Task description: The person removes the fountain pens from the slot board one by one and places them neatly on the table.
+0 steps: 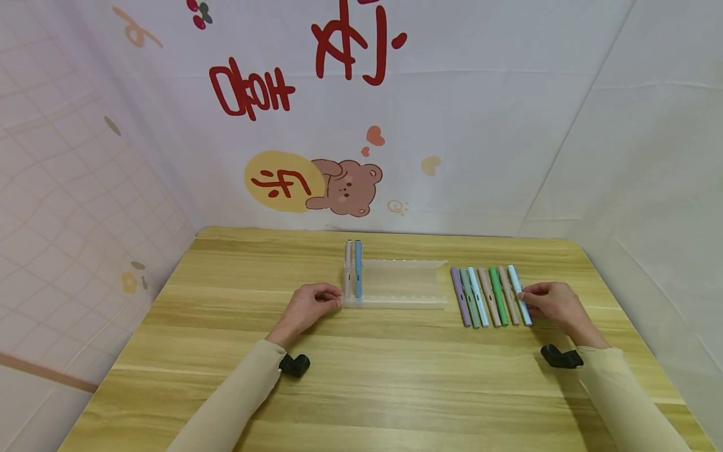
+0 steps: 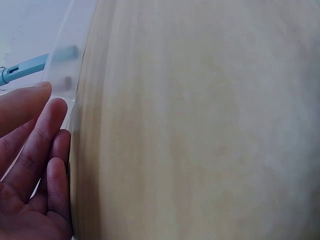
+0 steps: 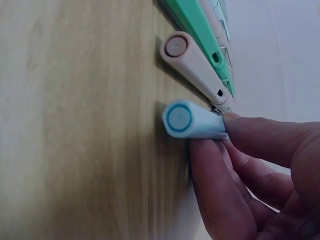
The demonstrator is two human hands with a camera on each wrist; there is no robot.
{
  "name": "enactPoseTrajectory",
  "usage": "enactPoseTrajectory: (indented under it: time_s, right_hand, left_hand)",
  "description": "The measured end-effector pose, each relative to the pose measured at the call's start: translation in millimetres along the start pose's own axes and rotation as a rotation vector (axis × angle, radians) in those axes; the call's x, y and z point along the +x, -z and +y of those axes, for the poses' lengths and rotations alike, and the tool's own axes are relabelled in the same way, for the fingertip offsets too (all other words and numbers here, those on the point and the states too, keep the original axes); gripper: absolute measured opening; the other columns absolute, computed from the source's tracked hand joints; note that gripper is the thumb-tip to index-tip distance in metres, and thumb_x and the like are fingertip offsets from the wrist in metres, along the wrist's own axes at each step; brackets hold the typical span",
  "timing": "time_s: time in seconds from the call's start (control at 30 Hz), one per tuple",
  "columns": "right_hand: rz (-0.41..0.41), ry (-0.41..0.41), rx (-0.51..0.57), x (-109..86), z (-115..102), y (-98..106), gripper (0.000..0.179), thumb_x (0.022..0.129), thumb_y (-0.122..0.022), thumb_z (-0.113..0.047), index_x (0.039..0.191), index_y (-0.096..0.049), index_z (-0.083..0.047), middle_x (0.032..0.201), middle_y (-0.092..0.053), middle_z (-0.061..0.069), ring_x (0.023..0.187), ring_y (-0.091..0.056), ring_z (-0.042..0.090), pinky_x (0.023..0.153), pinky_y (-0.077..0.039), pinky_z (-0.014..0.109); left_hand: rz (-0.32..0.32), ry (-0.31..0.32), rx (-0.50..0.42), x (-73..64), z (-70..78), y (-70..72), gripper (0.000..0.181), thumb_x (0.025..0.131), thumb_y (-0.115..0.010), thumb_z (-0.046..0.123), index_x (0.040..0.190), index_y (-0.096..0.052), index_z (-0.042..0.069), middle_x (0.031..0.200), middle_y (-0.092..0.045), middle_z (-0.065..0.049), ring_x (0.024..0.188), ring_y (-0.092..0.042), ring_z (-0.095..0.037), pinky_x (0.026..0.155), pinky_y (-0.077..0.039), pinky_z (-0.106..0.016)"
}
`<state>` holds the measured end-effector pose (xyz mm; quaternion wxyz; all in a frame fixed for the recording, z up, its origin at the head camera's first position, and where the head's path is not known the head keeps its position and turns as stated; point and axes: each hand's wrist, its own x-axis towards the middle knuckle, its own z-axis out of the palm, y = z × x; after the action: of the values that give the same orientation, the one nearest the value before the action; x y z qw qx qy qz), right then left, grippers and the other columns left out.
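Note:
My right hand (image 1: 556,304) pinches the light blue pen (image 3: 200,120) at the right end of a row, thumb on one side and fingers on the other. The pen lies at the table surface beside a beige pen (image 3: 195,70) and a green pen (image 3: 197,35). My left hand (image 1: 307,307) holds the near left corner of a translucent plastic pen case (image 1: 401,302), thumb over its edge in the left wrist view. Inside the case's left end lie a pale beige pen (image 1: 348,270) and a blue pen (image 1: 358,270), side by side, their lower ends behind the translucent front strip.
Left of the pinched pen, the row holds a purple pen (image 1: 460,296), a grey-green pen (image 1: 470,298), another light blue pen (image 1: 477,296) and more. The wooden table (image 1: 395,389) ends at a printed cloth backdrop (image 1: 480,157).

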<state>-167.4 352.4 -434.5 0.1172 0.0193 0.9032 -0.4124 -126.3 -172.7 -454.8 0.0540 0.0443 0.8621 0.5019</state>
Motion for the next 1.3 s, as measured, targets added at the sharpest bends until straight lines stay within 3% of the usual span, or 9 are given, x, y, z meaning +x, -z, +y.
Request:
enactPoseTrajectory:
  time_s: [0.63, 1.03, 1.3]
  right_hand:
    - [-0.003, -0.014, -0.044, 1.3, 3.0, -0.4, 0.047, 0.103, -0.066, -0.025, 0.125, -0.063, 0.017, 0.105, -0.074, 0.017, 0.081, -0.071, 0.008, 0.069, -0.059, 0.027]
    - [0.011, -0.008, -0.1, 0.7, 3.1, -0.3, 0.047, 0.104, -0.065, -0.03, 0.121, -0.068, 0.013, 0.098, -0.076, 0.011, 0.078, -0.068, 0.007, 0.067, -0.056, 0.027]
    - [-0.004, 0.002, -0.068, 0.6, 4.0, -0.7, 0.047, 0.104, -0.065, -0.029, 0.123, -0.066, 0.014, 0.1, -0.075, 0.013, 0.08, -0.07, 0.009, 0.068, -0.058, 0.027]
  left_hand:
    - [0.007, -0.005, 0.005, 0.1, -1.8, -0.9, 0.014, 0.092, -0.078, 0.011, 0.106, -0.077, 0.01, 0.094, -0.076, 0.001, 0.088, -0.068, -0.012, 0.085, -0.052, -0.034]
    - [0.007, -0.007, 0.005, -0.1, -2.1, -0.5, 0.014, 0.092, -0.078, 0.011, 0.105, -0.078, 0.01, 0.094, -0.076, 0.002, 0.088, -0.068, -0.012, 0.085, -0.052, -0.034]
    - [0.002, -0.002, -0.003, -1.0, -1.5, -0.4, 0.013, 0.092, -0.078, 0.011, 0.106, -0.077, 0.011, 0.095, -0.076, 0.001, 0.088, -0.068, -0.012, 0.086, -0.052, -0.035]
